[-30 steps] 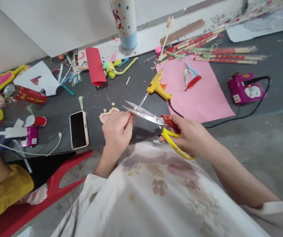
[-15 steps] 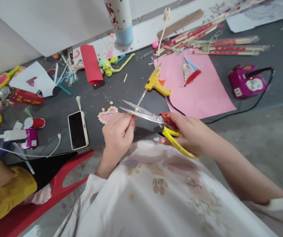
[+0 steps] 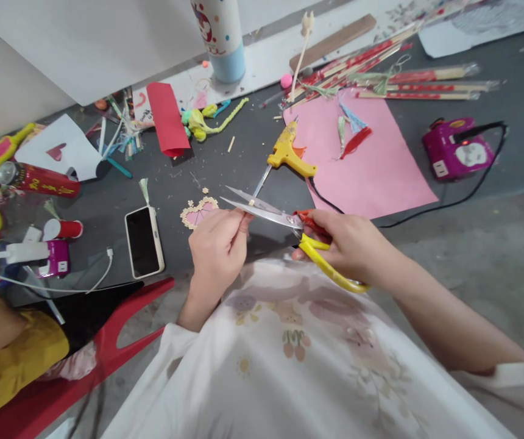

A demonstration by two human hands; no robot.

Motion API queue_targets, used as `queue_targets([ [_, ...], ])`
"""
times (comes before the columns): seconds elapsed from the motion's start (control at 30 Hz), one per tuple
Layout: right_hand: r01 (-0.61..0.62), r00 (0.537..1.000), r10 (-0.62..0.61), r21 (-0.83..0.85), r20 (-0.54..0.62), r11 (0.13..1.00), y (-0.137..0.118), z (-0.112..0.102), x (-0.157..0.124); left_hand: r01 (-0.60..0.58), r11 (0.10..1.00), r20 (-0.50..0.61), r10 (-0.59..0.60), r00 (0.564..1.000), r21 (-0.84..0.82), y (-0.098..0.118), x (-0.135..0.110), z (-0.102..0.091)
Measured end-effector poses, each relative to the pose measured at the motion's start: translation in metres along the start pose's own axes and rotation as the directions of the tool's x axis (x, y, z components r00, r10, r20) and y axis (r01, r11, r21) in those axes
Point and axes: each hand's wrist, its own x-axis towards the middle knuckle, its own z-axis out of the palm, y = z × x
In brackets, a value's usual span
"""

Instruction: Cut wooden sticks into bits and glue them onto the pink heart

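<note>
My right hand [image 3: 351, 247] grips the yellow and red handles of a pair of scissors [image 3: 271, 214], whose blades stand slightly apart and point left. My left hand [image 3: 219, 244] is pinched shut right at the blades, holding a tiny piece I cannot make out. Just beyond my left hand a small heart-shaped piece [image 3: 198, 211] edged with pale beads lies on the dark mat. A yellow glue gun [image 3: 287, 153] rests above the scissors, its cord trailing right.
A phone [image 3: 144, 240] lies left of my hands. A pink sheet [image 3: 371, 164], a purple power strip [image 3: 456, 153], wrapped chopsticks [image 3: 408, 85], a red paper roll [image 3: 166, 118], a dotted bottle [image 3: 220, 36] and a red stool [image 3: 116, 332] surround me. Another person's yellow sleeve [image 3: 10, 366] is at the lower left.
The view has drifted slightly, so the table things sit a little higher. Both hands and the scissors keep nearly the same pose; the blades have narrowed a little.
</note>
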Motion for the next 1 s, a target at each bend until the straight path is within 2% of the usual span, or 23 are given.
queue_targets([
  [0.17, 0.006, 0.999, -0.008, 0.045, 0.053, 0.999, 0.003, -0.003, 0.000, 0.028, 1.000, 0.031, -0.027, 0.999, -0.015, 0.000, 0.000, -0.001],
  [0.3, 0.049, 0.967, -0.096, 0.200, 0.234, 0.978, 0.012, -0.005, -0.001, 0.049, 0.999, 0.097, -0.048, 0.994, -0.015, -0.003, 0.001, -0.004],
  [0.4, 0.020, 0.937, -0.130, 0.324, 0.323, 0.946, 0.019, -0.002, -0.001, 0.035, 0.999, 0.162, -0.036, 0.986, 0.010, -0.006, 0.002, -0.007],
  [0.53, 0.004, 0.944, -0.139, 0.411, 0.300, 0.912, 0.024, 0.008, -0.001, 0.038, 0.998, 0.214, -0.047, 0.976, 0.046, -0.010, 0.001, -0.008],
  [0.87, -0.049, 0.957, -0.066, 0.379, 0.284, 0.924, 0.023, 0.019, -0.003, 0.017, 0.998, 0.297, -0.036, 0.954, 0.067, -0.020, 0.000, -0.002],
  [1.0, -0.042, 0.965, -0.064, 0.388, 0.256, 0.921, 0.024, 0.024, -0.003, 0.016, 1.000, 0.327, -0.022, 0.945, 0.020, -0.022, 0.002, -0.003],
])
